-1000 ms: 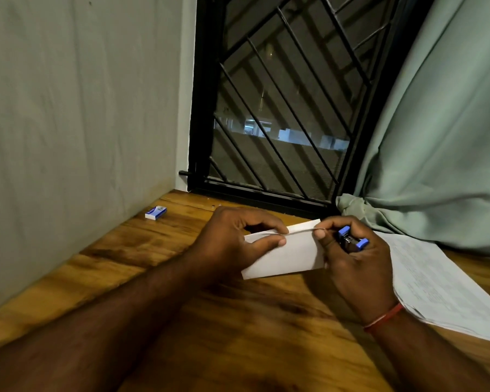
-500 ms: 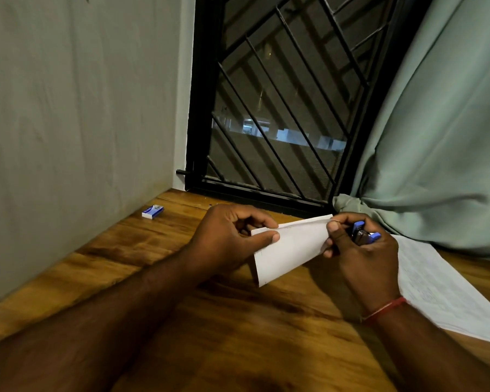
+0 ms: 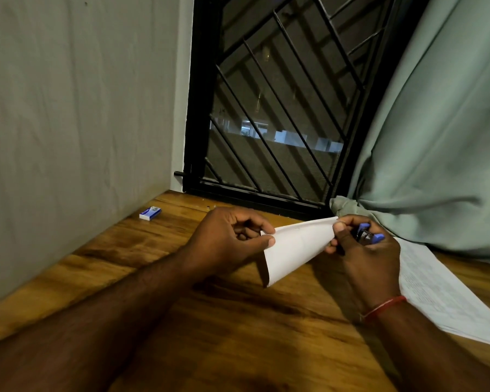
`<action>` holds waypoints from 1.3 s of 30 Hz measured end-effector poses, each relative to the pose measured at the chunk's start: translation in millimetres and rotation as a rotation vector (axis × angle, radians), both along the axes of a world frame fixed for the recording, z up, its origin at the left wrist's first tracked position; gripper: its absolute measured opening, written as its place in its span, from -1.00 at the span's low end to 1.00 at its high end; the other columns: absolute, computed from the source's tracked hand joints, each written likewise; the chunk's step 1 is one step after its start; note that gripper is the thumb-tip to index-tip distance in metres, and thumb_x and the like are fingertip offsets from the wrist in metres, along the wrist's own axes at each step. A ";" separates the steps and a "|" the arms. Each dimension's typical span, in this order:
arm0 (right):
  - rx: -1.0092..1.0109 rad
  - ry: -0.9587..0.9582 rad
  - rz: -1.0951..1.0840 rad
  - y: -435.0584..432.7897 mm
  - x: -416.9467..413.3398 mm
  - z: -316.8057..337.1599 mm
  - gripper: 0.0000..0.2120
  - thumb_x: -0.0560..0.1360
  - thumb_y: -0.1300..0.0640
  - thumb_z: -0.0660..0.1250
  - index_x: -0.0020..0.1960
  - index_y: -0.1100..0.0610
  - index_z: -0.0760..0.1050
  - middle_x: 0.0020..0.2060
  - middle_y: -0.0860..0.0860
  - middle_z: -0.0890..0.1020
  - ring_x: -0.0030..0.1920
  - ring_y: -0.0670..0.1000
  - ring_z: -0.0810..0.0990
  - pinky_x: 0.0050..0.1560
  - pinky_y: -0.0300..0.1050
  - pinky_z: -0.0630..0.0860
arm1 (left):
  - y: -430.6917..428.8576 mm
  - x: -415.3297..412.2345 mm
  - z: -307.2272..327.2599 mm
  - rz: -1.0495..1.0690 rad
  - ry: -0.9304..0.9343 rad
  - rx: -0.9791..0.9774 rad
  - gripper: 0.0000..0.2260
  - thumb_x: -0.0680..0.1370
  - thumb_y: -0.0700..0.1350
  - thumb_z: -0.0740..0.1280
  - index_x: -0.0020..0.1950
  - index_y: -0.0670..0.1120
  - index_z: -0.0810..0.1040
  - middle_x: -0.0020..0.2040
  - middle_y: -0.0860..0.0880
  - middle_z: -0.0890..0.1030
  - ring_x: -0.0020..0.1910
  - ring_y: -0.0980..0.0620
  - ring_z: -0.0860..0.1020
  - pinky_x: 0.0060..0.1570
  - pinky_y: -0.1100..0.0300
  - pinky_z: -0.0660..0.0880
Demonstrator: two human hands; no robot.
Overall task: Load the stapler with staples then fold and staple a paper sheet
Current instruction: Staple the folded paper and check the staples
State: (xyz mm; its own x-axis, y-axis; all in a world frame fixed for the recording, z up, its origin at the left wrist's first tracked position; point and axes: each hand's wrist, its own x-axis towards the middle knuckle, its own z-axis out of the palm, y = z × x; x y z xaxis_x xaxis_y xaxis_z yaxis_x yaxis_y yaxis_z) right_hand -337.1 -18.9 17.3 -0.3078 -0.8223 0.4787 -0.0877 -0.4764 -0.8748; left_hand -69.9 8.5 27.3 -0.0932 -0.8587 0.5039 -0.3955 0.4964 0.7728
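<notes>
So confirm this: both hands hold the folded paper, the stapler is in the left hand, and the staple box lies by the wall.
One error: the head view shows the stapler in the right hand, not the left hand. Both hands do hold the folded paper, and the staple box lies by the wall.

Folded paper (image 3: 297, 247) between hands; staple box (image 3: 150, 213) far left on table (image 3: 238, 335).
</notes>
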 end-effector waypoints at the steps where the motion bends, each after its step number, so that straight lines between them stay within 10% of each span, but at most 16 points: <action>1: -0.001 0.000 0.001 0.5 -0.7 0.4 -0.91 0.64 0.25 0.49 0.07 0.07 0.71 -0.20 0.15 0.74 -0.24 0.16 0.70 0.09 0.39 0.72 | 0.1 -0.1 0.2 -0.003 0.013 0.010 -0.87 0.51 -0.11 0.63 0.02 0.06 0.79 -0.03 0.12 0.79 -0.09 0.14 0.74 -0.07 0.12 0.75; 18: -0.014 0.094 0.032 12.0 9.9 1.6 -0.91 0.63 0.27 0.48 0.09 0.12 0.69 -0.14 0.12 0.77 -0.23 0.11 0.74 0.06 0.40 0.74 | 0.6 -11.2 -11.2 -0.070 0.270 0.097 -0.89 0.54 -0.20 0.60 0.03 -0.06 0.78 0.00 0.11 0.77 -0.03 0.16 0.74 -0.20 0.26 0.68; 28: 0.010 -0.070 0.024 13.3 5.1 8.2 -0.91 0.64 0.29 0.46 0.14 0.19 0.68 -0.16 0.24 0.75 -0.26 0.06 0.75 -0.13 -0.13 0.76 | 3.5 -6.9 -5.4 -0.042 0.251 0.059 -0.85 0.52 -0.14 0.61 0.08 0.00 0.81 -0.01 0.17 0.79 0.01 0.27 0.72 -0.14 0.32 0.66; 39: -0.020 -0.041 0.220 24.8 4.3 19.7 -0.86 0.59 0.43 0.46 0.14 0.37 0.63 -0.13 0.31 0.71 -0.24 0.06 0.73 -0.21 -0.17 0.73 | 6.5 0.1 5.0 0.052 0.235 0.000 -0.78 0.54 -0.20 0.59 0.11 0.05 0.75 -0.03 0.15 0.77 0.01 0.26 0.70 -0.08 0.33 0.67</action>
